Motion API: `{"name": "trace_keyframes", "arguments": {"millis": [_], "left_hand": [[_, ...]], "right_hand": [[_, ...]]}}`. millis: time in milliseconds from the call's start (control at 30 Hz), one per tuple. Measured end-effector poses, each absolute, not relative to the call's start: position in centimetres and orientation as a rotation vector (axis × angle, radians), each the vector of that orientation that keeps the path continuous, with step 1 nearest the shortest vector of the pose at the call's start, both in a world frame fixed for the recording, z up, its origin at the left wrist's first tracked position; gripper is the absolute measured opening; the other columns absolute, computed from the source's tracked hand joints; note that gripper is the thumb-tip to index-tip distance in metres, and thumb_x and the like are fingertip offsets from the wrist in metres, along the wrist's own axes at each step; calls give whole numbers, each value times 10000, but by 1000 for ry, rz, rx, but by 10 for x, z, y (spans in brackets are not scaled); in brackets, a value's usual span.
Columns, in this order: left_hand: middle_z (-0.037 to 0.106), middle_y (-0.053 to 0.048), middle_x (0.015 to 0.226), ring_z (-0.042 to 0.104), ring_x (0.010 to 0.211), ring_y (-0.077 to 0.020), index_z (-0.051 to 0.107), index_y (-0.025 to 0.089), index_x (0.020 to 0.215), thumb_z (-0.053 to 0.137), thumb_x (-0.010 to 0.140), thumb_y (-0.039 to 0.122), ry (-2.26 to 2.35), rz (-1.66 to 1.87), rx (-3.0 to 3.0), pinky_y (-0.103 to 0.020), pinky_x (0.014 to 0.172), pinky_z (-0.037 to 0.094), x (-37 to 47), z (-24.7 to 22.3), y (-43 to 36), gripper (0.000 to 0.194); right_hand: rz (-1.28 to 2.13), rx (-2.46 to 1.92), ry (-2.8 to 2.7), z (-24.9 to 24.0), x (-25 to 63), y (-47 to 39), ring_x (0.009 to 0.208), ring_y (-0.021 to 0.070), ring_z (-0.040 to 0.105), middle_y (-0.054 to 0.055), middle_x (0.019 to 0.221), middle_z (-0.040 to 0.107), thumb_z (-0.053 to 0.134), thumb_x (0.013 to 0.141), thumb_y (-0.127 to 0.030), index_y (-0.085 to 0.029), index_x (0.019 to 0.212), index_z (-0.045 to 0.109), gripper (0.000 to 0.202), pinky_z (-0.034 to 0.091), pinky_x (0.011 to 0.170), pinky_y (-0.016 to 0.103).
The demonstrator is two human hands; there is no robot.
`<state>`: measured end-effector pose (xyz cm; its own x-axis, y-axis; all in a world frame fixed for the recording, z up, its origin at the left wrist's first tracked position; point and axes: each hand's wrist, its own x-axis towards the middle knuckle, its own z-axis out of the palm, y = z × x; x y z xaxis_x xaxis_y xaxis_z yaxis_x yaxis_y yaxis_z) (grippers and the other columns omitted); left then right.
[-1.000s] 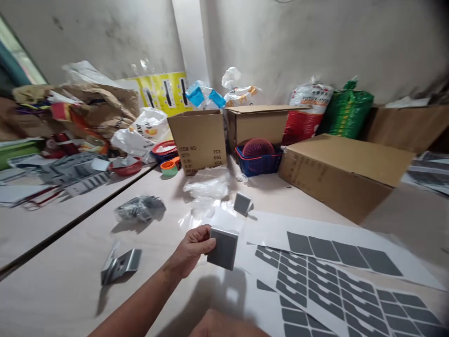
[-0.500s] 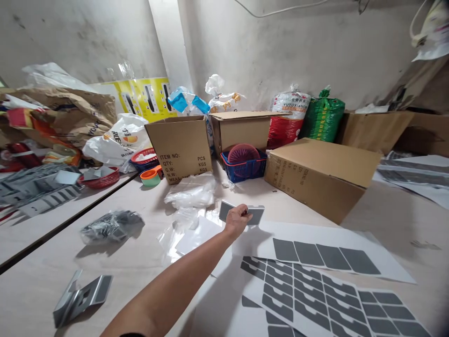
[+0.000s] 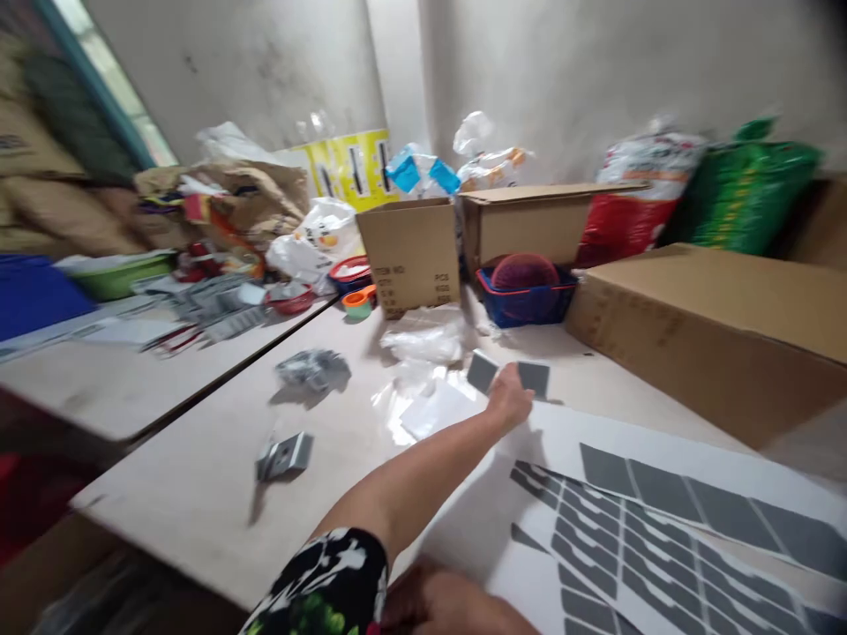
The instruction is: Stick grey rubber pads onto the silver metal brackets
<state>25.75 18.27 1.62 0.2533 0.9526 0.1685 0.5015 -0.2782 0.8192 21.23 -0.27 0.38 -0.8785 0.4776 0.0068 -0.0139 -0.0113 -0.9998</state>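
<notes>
A grey wall (image 3: 549, 97) is backing the pale table (image 3: 198, 494), and we are keeping the printed carton (image 3: 414, 269), the long carton (image 3: 701, 326) and the blue basket (image 3: 522, 304) along the far side, probably so that they are not crowding our arms. Nearer, our left hand (image 3: 511, 399) is hovering at the right grey-faced piece (image 3: 533, 379), apparently touching its edge. Blur is hiding the fingers, so we cannot tell whether they are clamped on it or apart. That piece is standing tilted just beside the left grey-faced piece (image 3: 482, 372); we are seemingly pairing them, grey faces toward us, to keep those faces in view. Our right hand (image 3: 456, 608) is staying low by the bottom edge, below the sleeve (image 3: 324, 582); its fingers we cannot make out. On our right the sticker sheets (image 3: 662, 547) are lying flat and overlapping, likely for easy reach. The metal bracket (image 3: 287, 455) and the plastic-wrapped bundle (image 3: 312, 369) are sitting well apart to our left, perhaps to avoid mixing.
</notes>
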Motion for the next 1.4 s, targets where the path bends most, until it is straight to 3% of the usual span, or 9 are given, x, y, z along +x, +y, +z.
{"name": "trace_keyframes", "arguments": {"millis": [133,300,400,600,767,833,933,1167,1400], "left_hand": [[563,-134,1146,502,1062,-249,519,136,1137,656,649,174,1191,870,1942,-381,939,382,226,23,150,509],[663,-104,960,620,820,-205,603,141,1020,650,666,263,1050,818,1853,-318,717,503,152,20,94,377],[684,-109,872,632,767,-195,619,113,950,601,726,276,1081,880,1772,-286,651,506,101,15,64,278],[625,-72,884,584,804,-185,589,158,922,545,783,277,1476,1269,1671,-310,736,461,16,7,16,188],[388,-118,1222,399,1131,-270,345,201,1199,625,706,324,1866,1660,1428,-403,893,373,-61,4,15,581],[295,-122,1321,284,1232,-297,320,207,1239,699,615,305,1872,1652,1411,-442,978,292,-91,5,24,736],[295,-117,1371,232,1280,-299,357,213,1259,732,557,240,1749,1508,1420,-465,1029,214,-120,9,41,796],[505,-110,1231,496,1088,-277,465,231,1210,749,532,204,1393,1339,1300,-421,879,427,-139,5,67,736],[579,-83,1100,541,1013,-237,541,185,1112,756,572,281,1158,1494,1125,-395,900,414,-135,7,57,589]], "right_hand": [[2169,-319,-1630,-11,199,-4,896,215,573,26,834,662,617,748,-336,-155,909,694,254,418,832,263],[2117,-406,-1656,-21,199,-5,597,101,467,-14,636,542,645,736,-324,-142,787,690,194,395,613,201],[2034,-432,-1709,-21,202,-5,553,82,397,-26,601,482,653,734,-328,-138,777,678,197,363,553,188],[2003,-475,-1735,-4,210,-2,592,118,493,9,631,534,621,757,-389,-127,803,661,269,418,588,219],[1870,-472,-1892,20,213,-4,555,100,487,17,645,537,574,805,-379,-121,806,655,270,392,506,190],[1852,-466,-1942,28,212,-7,506,81,461,10,638,520,565,815,-374,-121,816,652,268,364,453,176],[1901,-434,-1957,35,207,-10,482,72,448,9,640,514,560,820,-374,-120,826,658,273,360,429,171],[1774,-505,-1866,17,197,0,497,85,483,38,708,586,543,836,-349,-130,897,657,254,381,427,178],[1433,-654,-1974,8,200,14,501,77,435,19,713,555,492,871,-336,-140,844,631,242,366,482,205]]}}
